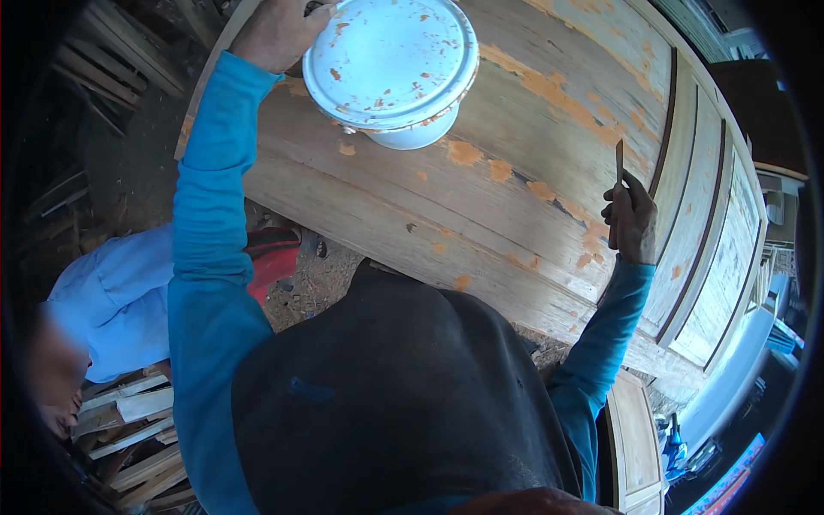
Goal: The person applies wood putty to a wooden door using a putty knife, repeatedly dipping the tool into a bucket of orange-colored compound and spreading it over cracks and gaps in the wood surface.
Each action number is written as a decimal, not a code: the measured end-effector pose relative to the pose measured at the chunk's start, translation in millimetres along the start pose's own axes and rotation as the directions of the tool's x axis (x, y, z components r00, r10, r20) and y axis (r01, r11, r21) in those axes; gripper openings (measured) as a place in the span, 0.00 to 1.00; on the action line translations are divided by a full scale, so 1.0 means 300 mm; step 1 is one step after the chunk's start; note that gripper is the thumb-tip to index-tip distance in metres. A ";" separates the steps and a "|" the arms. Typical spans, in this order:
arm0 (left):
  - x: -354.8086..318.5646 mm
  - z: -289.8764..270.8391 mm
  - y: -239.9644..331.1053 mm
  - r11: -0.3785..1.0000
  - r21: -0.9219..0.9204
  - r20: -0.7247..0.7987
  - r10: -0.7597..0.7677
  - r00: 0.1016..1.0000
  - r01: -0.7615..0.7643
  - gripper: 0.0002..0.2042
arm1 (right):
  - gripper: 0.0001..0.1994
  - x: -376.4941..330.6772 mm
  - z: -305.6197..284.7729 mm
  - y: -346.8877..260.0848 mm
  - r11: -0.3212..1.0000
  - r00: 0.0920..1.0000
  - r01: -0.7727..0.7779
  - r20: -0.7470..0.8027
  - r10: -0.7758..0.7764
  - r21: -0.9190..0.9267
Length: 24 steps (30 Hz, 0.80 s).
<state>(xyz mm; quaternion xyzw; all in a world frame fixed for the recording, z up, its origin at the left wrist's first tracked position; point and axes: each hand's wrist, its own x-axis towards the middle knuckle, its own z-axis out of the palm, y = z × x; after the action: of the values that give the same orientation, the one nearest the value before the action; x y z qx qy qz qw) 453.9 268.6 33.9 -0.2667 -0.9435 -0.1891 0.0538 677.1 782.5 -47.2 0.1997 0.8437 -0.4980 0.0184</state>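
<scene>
Large wooden panel (481, 206) spreads beneath both hands. White lidded bucket (395, 60) stands on it, just right of left hand (287, 34); whether this hand grips is not clear. Right hand (633, 219) is closed around thin scraper (620, 159), blade pointing forward. Orange patches (465, 153) mark panel left of this grip.

The head-worn fisheye camera looks down from close above the wooden panel (506, 120).

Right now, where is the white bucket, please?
In the head view, the white bucket is at the top edge, near the middle, on the wooden panel, just right of the left hand.
</scene>
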 end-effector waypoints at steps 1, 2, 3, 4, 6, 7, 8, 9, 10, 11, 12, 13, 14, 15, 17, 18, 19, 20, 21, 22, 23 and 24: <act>-0.016 -0.008 0.014 0.998 -0.064 -0.043 -0.030 0.999 0.027 0.15 | 0.23 -0.015 0.024 -0.056 1.000 1.000 0.030 0.006 -0.030 0.006; -0.020 0.002 0.019 0.989 -0.142 -0.078 -0.050 0.996 0.039 0.15 | 0.22 -0.026 0.041 -0.110 0.996 0.996 0.085 0.010 -0.085 -0.013; -0.028 -0.012 0.025 0.981 -0.181 -0.128 -0.092 0.987 0.068 0.15 | 0.21 -0.039 0.058 -0.164 0.991 0.991 0.133 0.017 -0.132 -0.032; -0.041 -0.035 0.034 0.971 -0.222 -0.175 -0.134 0.975 0.094 0.14 | 0.21 -0.050 0.079 -0.222 0.983 0.984 0.179 0.023 -0.178 -0.051; -0.079 -0.079 0.035 0.931 -0.349 -0.277 -0.211 0.938 0.106 0.14 | 0.18 -0.072 0.121 -0.342 0.959 0.966 0.258 0.005 -0.260 -0.119; -0.099 -0.102 0.020 0.899 -0.428 -0.327 -0.246 0.912 0.089 0.14 | 0.17 -0.082 0.147 -0.405 0.944 0.955 0.293 -0.004 -0.297 -0.154; -0.133 -0.120 -0.009 0.863 -0.500 -0.375 -0.292 0.880 0.073 0.15 | 0.16 -0.085 0.185 -0.475 0.902 0.922 0.384 0.024 -0.387 -0.199; -0.163 -0.129 -0.047 0.797 -0.600 -0.405 -0.381 0.832 0.073 0.15 | 0.15 -0.088 0.221 -0.557 0.849 0.881 0.469 0.052 -0.471 -0.242; -0.188 -0.133 -0.079 0.808 -0.579 -0.423 -0.407 0.809 0.104 0.15 | 0.14 -0.091 0.255 -0.635 0.790 0.835 0.542 0.077 -0.545 -0.286; -0.216 -0.136 -0.106 0.819 -0.557 -0.441 -0.432 0.786 0.137 0.15 | 0.14 -0.085 0.290 -0.716 0.697 0.772 0.632 0.198 -0.604 -0.339; -0.241 -0.137 -0.120 0.828 -0.535 -0.461 -0.453 0.763 0.169 0.15 | 0.13 -0.072 0.330 -0.785 0.592 0.698 0.714 0.319 -0.641 -0.374; -0.266 -0.123 -0.110 0.839 -0.536 -0.509 -0.414 0.755 0.098 0.15 | 0.13 -0.037 0.385 -0.829 0.503 0.634 0.773 0.432 -0.642 -0.388; -0.295 -0.111 -0.126 0.831 -0.542 -0.493 -0.437 0.752 0.128 0.14 | 0.12 0.004 0.448 -0.858 0.410 0.586 0.810 0.543 -0.602 -0.419; -0.325 -0.098 -0.152 0.823 -0.546 -0.477 -0.460 0.749 0.157 0.14 | 0.12 0.056 0.526 -0.861 0.356 0.553 0.833 0.623 -0.553 -0.423; -0.375 -0.085 -0.176 0.802 -0.564 -0.449 -0.496 0.744 0.194 0.13 | 0.12 0.152 0.659 -0.863 0.231 0.535 0.844 0.731 -0.423 -0.483; -0.413 -0.076 -0.184 0.789 -0.576 -0.436 -0.518 0.736 0.214 0.13 | 0.12 0.179 0.731 -0.879 0.223 0.546 0.838 0.765 -0.342 -0.498; -0.454 -0.064 -0.195 0.772 -0.589 -0.422 -0.545 0.724 0.238 0.12 | 0.12 0.207 0.809 -0.893 0.210 0.550 0.835 0.795 -0.256 -0.509; -0.457 -0.045 -0.197 0.747 -0.626 -0.406 -0.559 0.723 0.226 0.12 | 0.13 0.301 0.883 -0.775 0.272 0.666 0.746 0.690 -0.284 -0.608; -0.469 -0.034 -0.200 0.720 -0.656 -0.389 -0.580 0.716 0.226 0.12 | 0.15 0.392 0.963 -0.664 0.347 0.759 0.651 0.572 -0.310 -0.675; -0.481 -0.022 -0.205 0.691 -0.686 -0.370 -0.603 0.707 0.231 0.12 | 0.17 0.484 1.041 -0.553 0.426 0.833 0.551 0.445 -0.328 -0.718; -0.538 -0.004 -0.239 0.688 -0.682 -0.379 -0.622 0.685 0.247 0.12 | 0.15 0.427 1.046 -0.641 0.289 0.753 0.657 0.616 -0.231 -0.696; -0.583 0.003 -0.264 0.686 -0.682 -0.390 -0.633 0.669 0.252 0.11 | 0.13 0.356 1.020 -0.747 0.170 0.651 0.758 0.749 -0.126 -0.630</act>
<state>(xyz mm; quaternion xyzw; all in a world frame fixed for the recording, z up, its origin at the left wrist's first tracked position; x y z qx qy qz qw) 561.4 122.1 -28.4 0.0558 -0.8080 -0.5456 0.2154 448.1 462.0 -39.2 -0.2696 0.9385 0.0603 0.2072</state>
